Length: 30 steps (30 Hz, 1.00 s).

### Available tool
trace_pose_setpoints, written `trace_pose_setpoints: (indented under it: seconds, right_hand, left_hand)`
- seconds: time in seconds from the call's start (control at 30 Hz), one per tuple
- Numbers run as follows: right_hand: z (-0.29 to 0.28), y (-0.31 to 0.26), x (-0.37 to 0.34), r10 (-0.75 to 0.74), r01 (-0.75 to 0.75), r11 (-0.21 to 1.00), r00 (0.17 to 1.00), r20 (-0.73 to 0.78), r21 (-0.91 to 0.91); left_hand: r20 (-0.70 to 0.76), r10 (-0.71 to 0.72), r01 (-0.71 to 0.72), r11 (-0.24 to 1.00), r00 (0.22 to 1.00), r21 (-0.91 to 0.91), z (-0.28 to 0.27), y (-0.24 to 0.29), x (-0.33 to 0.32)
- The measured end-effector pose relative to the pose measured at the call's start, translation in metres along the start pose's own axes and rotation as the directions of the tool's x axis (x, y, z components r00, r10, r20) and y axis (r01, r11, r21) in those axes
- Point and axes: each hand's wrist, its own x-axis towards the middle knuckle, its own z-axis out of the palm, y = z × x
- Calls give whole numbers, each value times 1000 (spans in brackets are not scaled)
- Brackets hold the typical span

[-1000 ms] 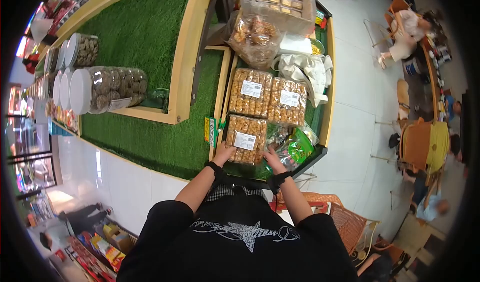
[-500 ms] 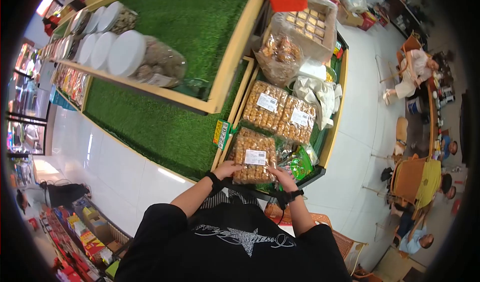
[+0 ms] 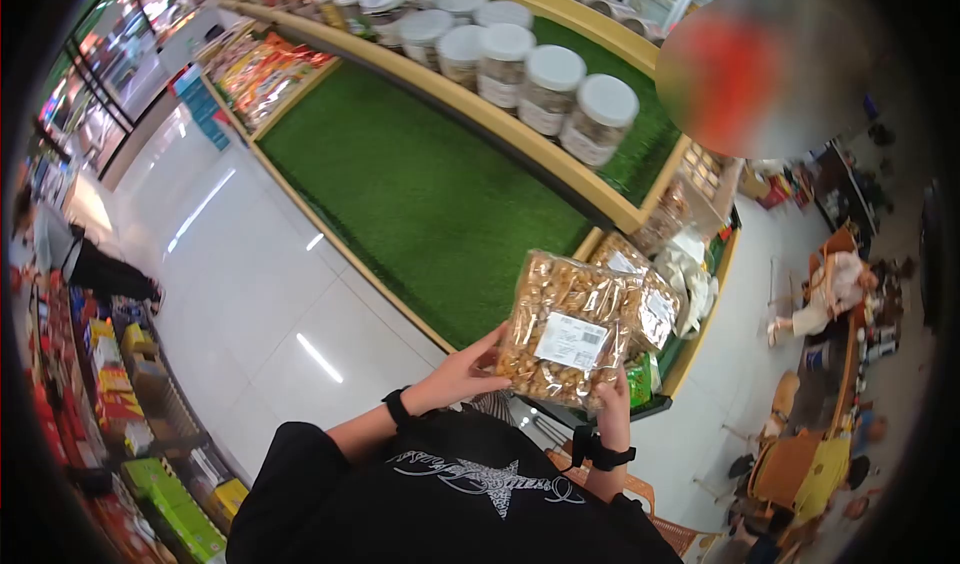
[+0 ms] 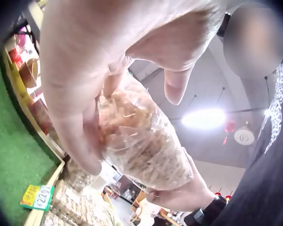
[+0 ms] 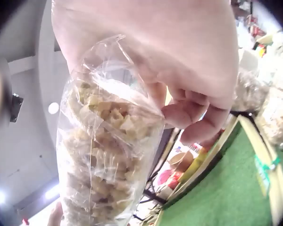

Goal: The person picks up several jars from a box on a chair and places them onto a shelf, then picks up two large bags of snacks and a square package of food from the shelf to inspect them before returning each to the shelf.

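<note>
Between both hands is a clear-wrapped pack of golden-brown puffed snack pieces (image 3: 530, 289), its white label facing up in the head view. The left hand (image 3: 468, 369) grips its left edge, and the right hand (image 3: 615, 399) holds the lower right corner. In the left wrist view, the fingers (image 4: 92, 157) lie along one side of the wrapped pack (image 4: 146, 146). The right wrist view shows crinkled wrapping (image 5: 106, 155) beneath the hand, with its fingers (image 5: 205, 127) curled at the edge. Two similar packs (image 3: 657, 309) lie just beyond, partly covered by the held one.
Green turf lines the wooden display stand (image 3: 430, 194). White-lidded jars (image 3: 555, 79) line its raised shelf, whose wooden corner juts toward the hands. A green snack bag (image 3: 640, 376) and a white cloth bag (image 3: 692, 284) lie on the right. A price tag (image 4: 37, 197) hangs on a divider.
Both hands have lifted the pack off the stand and brought it up closer to the body. The head view has swung left, showing more of the jars and turf.
</note>
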Motion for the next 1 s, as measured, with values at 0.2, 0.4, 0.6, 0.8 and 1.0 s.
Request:
trace_pose_setpoints:
  seconds: [0.2,0.4,0.6,0.8,1.0]
  right_hand:
    - [129,12,-2,8,85,977,899,437,-194]
    - [249,14,6,141,351,851,563,814,-390]
    - [299,42,29,126,573,756,348,929,-318]
    - [352,48,58,127,402,878,327,937,-259]
    - [417,29,102,22,463,870,302,953,-167]
  left_hand:
    - [-408,194,-169,981,892,99,-62,23,-138]
    - [-792,186,-203,976,581,80,-70,14,-254]
    - [-904,223,-275,953,364,124,-73,10,-276]
    - [-922,250,-275,947,295,169,-111,30,-279]
    - [-908,292,-252,942,301,220,-173,71,-259]
